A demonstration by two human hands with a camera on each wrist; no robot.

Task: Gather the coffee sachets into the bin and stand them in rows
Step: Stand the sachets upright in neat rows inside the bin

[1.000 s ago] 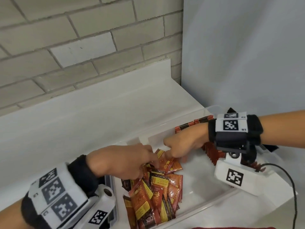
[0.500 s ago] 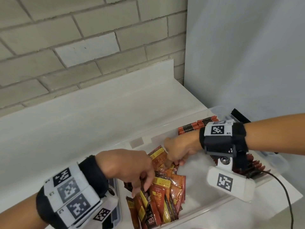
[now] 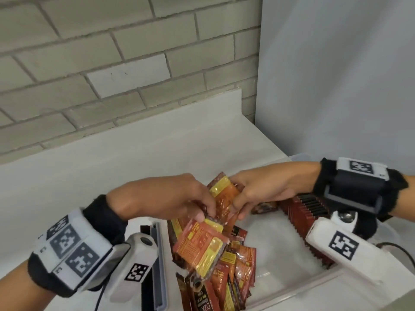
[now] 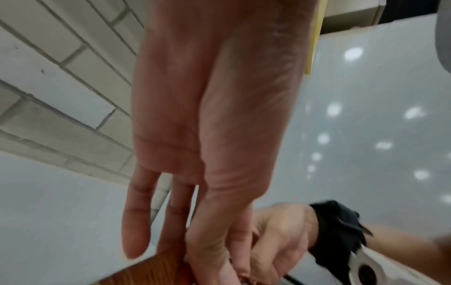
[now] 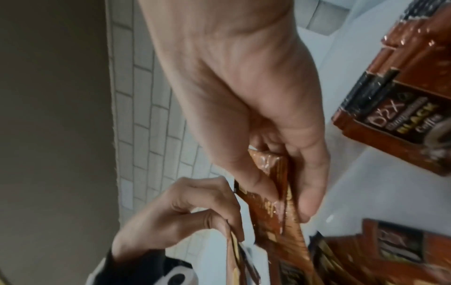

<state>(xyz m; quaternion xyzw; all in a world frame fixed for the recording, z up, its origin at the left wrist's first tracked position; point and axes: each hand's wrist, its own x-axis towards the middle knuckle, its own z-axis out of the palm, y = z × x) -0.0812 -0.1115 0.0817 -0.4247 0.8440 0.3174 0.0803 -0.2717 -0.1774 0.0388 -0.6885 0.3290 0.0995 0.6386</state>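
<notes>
Over the clear bin (image 3: 292,295), the left hand (image 3: 157,198) and right hand (image 3: 267,189) each pinch several coffee sachets (image 3: 222,198). The slippery, fanned packets could slide loose and tumble onto the standing row (image 3: 307,216).

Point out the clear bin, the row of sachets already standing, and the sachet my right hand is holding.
clear bin (image 3: 292,295), head view, on its near rim.
standing row of sachets (image 3: 301,212), head view, on the packets' top edges.
sachet in the right hand (image 5: 275,204), right wrist view, on its crumpled upper face below the thumb.
</notes>
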